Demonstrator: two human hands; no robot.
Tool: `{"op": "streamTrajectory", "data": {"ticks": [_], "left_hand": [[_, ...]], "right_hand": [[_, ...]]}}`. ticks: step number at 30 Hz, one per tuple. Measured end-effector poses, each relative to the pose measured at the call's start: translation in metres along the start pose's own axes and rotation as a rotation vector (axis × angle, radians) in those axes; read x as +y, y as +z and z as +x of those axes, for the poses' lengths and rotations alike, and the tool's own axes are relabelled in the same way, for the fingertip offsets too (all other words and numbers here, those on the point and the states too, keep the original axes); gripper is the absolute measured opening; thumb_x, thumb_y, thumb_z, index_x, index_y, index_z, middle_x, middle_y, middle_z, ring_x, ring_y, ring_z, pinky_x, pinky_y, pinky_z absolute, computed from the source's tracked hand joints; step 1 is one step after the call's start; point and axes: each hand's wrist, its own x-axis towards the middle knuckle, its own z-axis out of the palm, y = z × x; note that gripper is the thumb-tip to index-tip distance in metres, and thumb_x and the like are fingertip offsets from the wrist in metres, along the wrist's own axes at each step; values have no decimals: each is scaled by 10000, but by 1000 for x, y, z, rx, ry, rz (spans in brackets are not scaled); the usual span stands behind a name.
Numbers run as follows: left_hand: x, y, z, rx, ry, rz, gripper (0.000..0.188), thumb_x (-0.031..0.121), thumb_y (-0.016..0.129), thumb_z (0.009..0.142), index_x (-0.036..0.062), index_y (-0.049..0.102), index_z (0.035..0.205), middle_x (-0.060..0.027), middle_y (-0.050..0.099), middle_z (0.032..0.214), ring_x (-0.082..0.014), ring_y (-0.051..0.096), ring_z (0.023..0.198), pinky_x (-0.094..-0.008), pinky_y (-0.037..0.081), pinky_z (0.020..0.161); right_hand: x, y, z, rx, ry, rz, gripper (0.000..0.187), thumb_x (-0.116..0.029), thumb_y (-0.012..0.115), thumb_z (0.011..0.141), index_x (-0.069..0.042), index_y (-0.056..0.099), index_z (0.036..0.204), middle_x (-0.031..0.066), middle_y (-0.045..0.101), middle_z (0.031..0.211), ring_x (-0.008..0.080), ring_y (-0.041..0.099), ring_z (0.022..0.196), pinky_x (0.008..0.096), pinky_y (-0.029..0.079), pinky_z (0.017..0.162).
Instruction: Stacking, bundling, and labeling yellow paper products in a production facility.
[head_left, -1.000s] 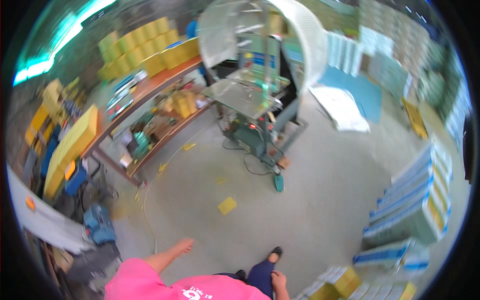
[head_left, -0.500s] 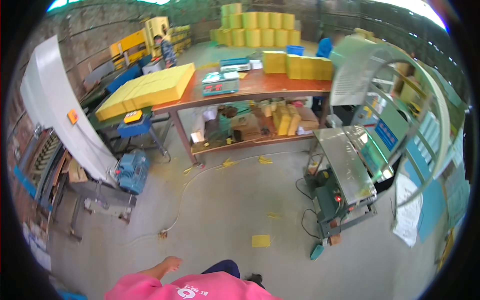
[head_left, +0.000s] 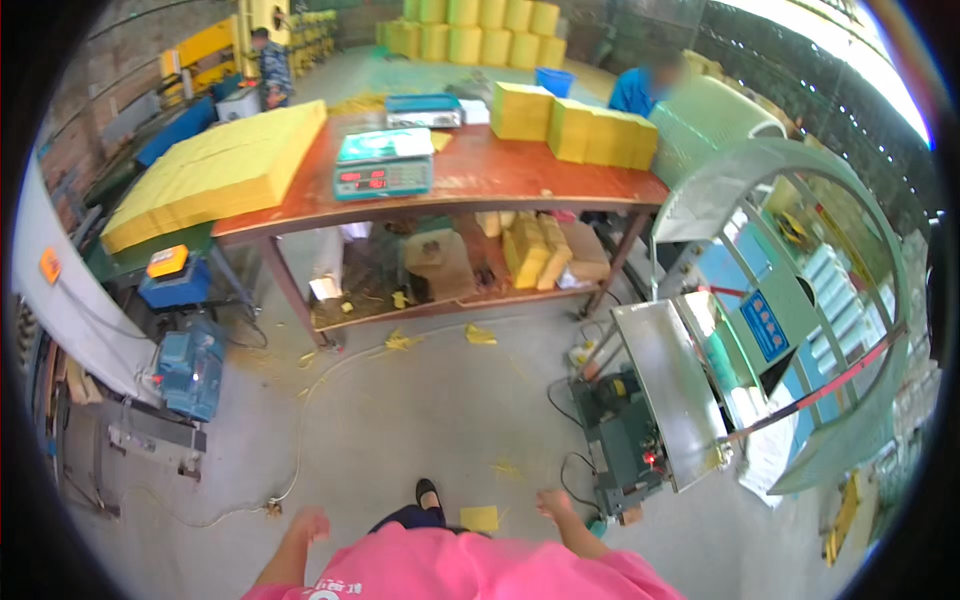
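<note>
Grey floor (head_left: 400, 440), yellow sheet (head_left: 480, 518), pale cord (head_left: 299, 440), scattered yellow scraps (head_left: 480, 335)

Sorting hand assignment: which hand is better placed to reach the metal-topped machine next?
Right, likely. The metal-topped machine stands to the right, nearer the right hand; the left hand is farther off. Both look empty, though slightly blurred.

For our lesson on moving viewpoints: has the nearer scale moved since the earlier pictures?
No: the nearer scale keeps its place near the red table's front edge.
</note>
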Motion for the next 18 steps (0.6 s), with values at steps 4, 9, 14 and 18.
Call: {"op": "streamTrajectory", "data": {"ticks": [4,9,14,18], "left_hand": [[200,20,35,-125,553,159,188,255,634,881,108,613,996,-49,649,880,-178,633,756,-330,532,635],[453,100,-49,-153,690,39,433,387,583,941,43,572,1203,-104,637,1142,-196,624,1023,-338,498,874],[631,165,-69,-252,982,154,400,327,533,977,-12,586,1182,-107,645,1106,-194,633,1004,-318,510,859],[747,195,-51,-254,1085,163,375,302,528,980,-25,601,1148,-112,646,1108,-196,638,997,-329,514,865]], "right_hand": [[-93,-70,74,-115,527,988,239,-261,616,822,-97,696,976,88,681,816,171,645,678,308,521,568],[-70,-109,165,-10,379,927,267,-224,592,844,-105,698,1059,77,675,772,158,616,604,274,507,524],[-24,-221,262,-62,377,1170,224,-188,526,921,-97,687,1047,22,658,822,128,583,617,267,461,486],[-15,-357,388,86,175,1152,266,-237,529,939,-15,672,964,32,622,741,128,550,592,282,428,503]]}}
